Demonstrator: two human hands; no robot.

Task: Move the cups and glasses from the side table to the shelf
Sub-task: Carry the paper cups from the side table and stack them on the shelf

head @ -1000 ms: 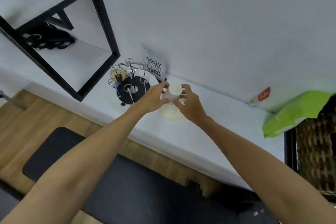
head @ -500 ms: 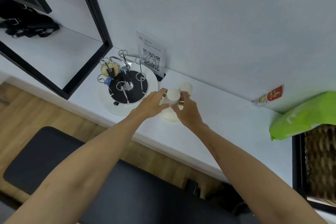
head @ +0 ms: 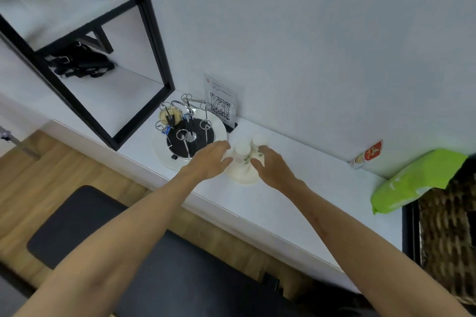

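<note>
A white cup (head: 241, 162) with a green leaf print stands upside down on the white side table (head: 296, 188). A second white cup (head: 259, 140) stands just behind it. My left hand (head: 210, 161) lies against the front cup's left side with its fingers nearly straight. My right hand (head: 274, 168) is at the cup's right side, fingertips touching it. The black-framed shelf (head: 152, 33) with white boards rises at the left.
A wire cup rack (head: 185, 123) on a white plate holds a glass (head: 168, 116) left of the cups. A QR-code sign (head: 219, 103) leans on the wall. A sachet (head: 367, 156), green pack (head: 414, 183) and wicker basket (head: 448, 234) lie right. A black bag (head: 79, 62) sits in the shelf.
The front cup has come down onto the table. Both hands have loosened from gripping it and now lie at its sides.
</note>
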